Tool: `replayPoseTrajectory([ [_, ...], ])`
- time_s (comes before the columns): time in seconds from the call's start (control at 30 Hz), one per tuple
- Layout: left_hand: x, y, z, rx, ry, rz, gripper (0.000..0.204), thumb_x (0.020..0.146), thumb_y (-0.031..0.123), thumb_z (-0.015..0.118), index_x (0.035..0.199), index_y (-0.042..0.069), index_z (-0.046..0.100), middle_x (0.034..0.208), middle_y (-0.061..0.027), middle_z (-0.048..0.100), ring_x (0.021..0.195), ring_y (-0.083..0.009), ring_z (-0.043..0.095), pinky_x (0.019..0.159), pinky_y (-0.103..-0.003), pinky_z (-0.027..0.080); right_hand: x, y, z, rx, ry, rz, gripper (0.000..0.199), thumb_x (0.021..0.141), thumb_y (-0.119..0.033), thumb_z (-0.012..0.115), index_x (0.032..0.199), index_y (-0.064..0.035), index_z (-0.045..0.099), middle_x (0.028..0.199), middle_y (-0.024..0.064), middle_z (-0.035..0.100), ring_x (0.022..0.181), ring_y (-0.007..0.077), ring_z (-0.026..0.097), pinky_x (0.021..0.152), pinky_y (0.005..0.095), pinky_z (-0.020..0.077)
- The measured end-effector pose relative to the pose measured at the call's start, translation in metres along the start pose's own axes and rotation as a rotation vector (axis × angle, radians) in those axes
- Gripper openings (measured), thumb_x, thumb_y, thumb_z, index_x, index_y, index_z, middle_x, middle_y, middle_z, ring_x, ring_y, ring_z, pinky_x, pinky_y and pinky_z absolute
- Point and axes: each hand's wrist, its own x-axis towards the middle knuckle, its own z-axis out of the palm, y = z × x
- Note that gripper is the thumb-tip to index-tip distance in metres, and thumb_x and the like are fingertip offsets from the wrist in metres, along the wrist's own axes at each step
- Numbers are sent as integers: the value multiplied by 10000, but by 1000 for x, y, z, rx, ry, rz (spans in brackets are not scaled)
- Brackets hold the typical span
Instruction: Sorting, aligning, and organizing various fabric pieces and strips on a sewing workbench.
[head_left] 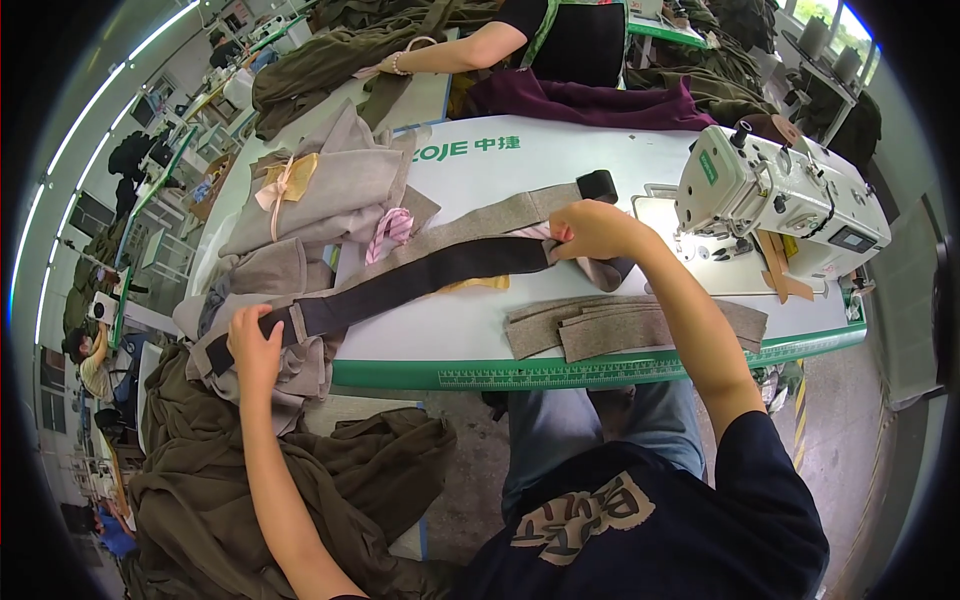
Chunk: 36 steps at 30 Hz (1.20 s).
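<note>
A long dark fabric strip [420, 275] stretches across the white sewing table [560, 160], with a grey strip [490, 215] lying just behind it. My left hand [255, 345] grips the strip's left end at the table's left edge, over a heap of grey cloth. My right hand [590, 230] pinches the strip's right end together with the grey fabric, close to the white sewing machine [780, 195]. A stack of cut grey fabric pieces [610, 325] lies by the table's front edge under my right forearm.
Grey garments with a pink tie [320, 190] are piled at the table's left. Olive cloth [230, 500] heaps on the floor at lower left. Across the table another person [500, 45] works beside maroon fabric [590, 100].
</note>
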Motion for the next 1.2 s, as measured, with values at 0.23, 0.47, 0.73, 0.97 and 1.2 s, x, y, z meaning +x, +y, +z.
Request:
replayPoseTrajectory([
  [0.23, 2, 165, 24, -930, -698, -117, 411, 1015, 385, 500, 1071, 24, 687, 1174, -105, 651, 1075, -211, 616, 915, -337, 468, -11, -86, 16, 14, 362, -164, 244, 790, -162, 667, 919, -38, 502, 848, 157, 624, 765, 372, 628, 691, 462, 499],
  [0.47, 0, 206, 51, -1589, -640, -436, 493, 1046, 365, 401, 1385, 16, 481, 1302, -159, 592, 1195, -226, 578, 1040, -385, 422, -16, -122, 42, 311, 325, -419, 172, 847, -184, 629, 939, -52, 569, 1016, 135, 614, 855, 332, 630, 757, 437, 513],
  [0.73, 11, 205, 33, -2042, -678, -504, 486, 1050, 310, 382, 1471, 67, 367, 1376, -181, 537, 1269, -277, 526, 1089, -399, 391, 11, 73, 43, -214, 554, 242, 249, 928, -239, 535, 989, -16, 626, 1053, 200, 651, 955, 355, 632, 827, 447, 528],
  [0.97, 9, 212, 33, -2103, -656, -459, 500, 1050, 311, 389, 1503, 113, 316, 1413, -182, 499, 1285, -294, 510, 1100, -424, 385, 2, 32, 31, -473, 859, 157, 223, 927, -202, 580, 1083, -56, 644, 1253, 211, 609, 1138, 367, 571, 941, 467, 481],
  [1.2, 20, 222, 27, -2126, -537, -370, 523, 1025, 220, 433, 1516, 113, 288, 1426, -179, 484, 1320, -291, 472, 1113, -431, 365, -10, -82, 48, 828, 134, -368, 254, 890, -254, 720, 979, -45, 606, 1089, 95, 675, 1071, 163, 604, 901, 305, 468],
])
